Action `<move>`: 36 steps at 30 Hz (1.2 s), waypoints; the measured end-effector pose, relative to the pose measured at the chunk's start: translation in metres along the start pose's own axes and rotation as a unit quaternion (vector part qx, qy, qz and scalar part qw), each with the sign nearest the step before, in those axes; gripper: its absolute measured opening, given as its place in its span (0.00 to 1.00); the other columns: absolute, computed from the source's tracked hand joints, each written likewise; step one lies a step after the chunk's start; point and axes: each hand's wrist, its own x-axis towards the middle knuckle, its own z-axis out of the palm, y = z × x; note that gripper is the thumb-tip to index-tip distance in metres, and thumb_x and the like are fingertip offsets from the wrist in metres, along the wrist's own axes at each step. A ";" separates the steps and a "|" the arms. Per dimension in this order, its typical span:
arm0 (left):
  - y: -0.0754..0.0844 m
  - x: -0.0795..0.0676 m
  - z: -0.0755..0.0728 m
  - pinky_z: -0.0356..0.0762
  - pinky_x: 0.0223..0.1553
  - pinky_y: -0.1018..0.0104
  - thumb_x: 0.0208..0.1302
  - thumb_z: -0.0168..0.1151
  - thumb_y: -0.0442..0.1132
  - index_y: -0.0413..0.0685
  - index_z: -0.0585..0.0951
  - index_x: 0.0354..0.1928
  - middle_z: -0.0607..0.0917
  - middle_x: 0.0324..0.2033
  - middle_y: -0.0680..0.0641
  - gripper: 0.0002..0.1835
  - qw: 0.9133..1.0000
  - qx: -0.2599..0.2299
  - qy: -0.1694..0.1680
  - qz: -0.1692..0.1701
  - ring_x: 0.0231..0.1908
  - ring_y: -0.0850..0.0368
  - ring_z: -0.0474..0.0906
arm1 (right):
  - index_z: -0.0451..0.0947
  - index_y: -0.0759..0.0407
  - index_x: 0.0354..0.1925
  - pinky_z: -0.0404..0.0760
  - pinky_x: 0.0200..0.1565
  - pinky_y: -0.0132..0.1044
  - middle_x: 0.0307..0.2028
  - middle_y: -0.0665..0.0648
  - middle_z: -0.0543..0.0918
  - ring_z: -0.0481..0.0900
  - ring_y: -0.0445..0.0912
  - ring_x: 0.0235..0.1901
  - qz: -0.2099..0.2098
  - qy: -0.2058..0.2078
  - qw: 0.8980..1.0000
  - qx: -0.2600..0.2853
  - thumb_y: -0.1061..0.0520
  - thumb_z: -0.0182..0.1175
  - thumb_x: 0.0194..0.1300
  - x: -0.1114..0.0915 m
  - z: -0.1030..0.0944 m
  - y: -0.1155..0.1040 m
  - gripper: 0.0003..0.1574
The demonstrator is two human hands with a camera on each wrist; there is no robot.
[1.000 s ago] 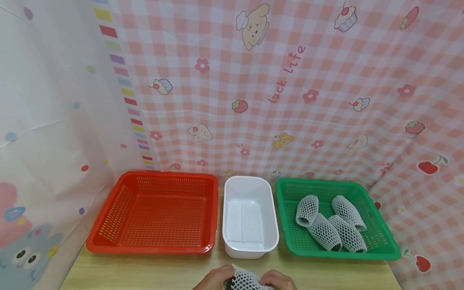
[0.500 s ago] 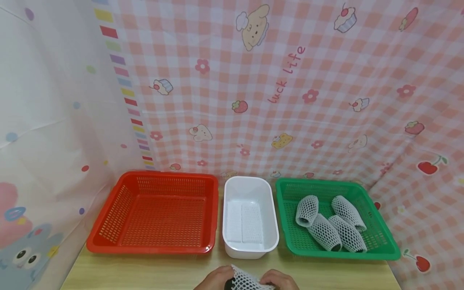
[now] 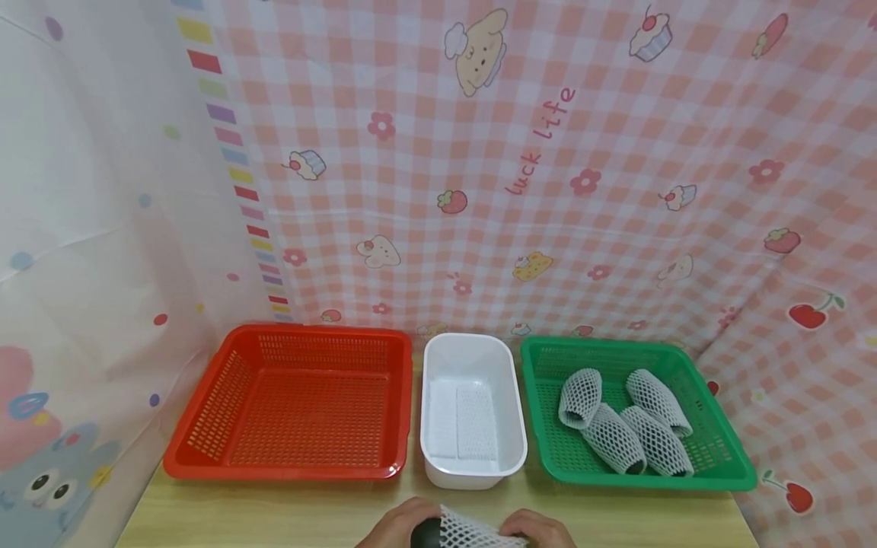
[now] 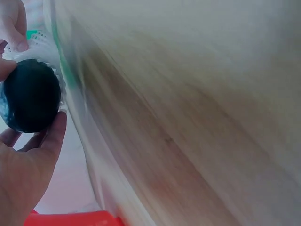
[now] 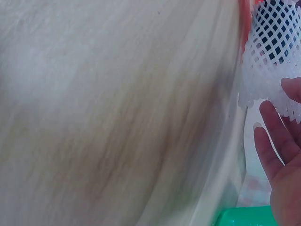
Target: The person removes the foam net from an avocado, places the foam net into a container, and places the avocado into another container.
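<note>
Head view: hands near each other over the table (image 3: 274,508), in front of the white bin (image 3: 471,478), between red basket (image 3: 284,472) and green basket (image 3: 651,482); four netted pieces (image 3: 613,439) in the green one. All within easy reach, I'd say. Left hand (image 3: 400,524) grips the dark oval fruit (image 3: 428,534), right hand (image 3: 540,530) pinches its foam net (image 3: 474,530).
Left wrist: fingers cup the fruit's bare end from below, likely to steady it.
Right wrist: thumb and fingers on the net's slack end, probably easiest to grab.
</note>
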 end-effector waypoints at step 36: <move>0.062 -0.028 -0.061 0.80 0.52 0.63 0.54 0.83 0.48 0.50 0.82 0.62 0.86 0.55 0.48 0.34 0.978 0.061 0.171 0.106 0.53 0.55 0.81 | 0.86 0.54 0.46 0.83 0.38 0.28 0.38 0.55 0.89 0.86 0.41 0.36 -0.010 0.135 0.990 0.031 0.81 0.72 0.46 0.010 -0.041 -0.046 0.32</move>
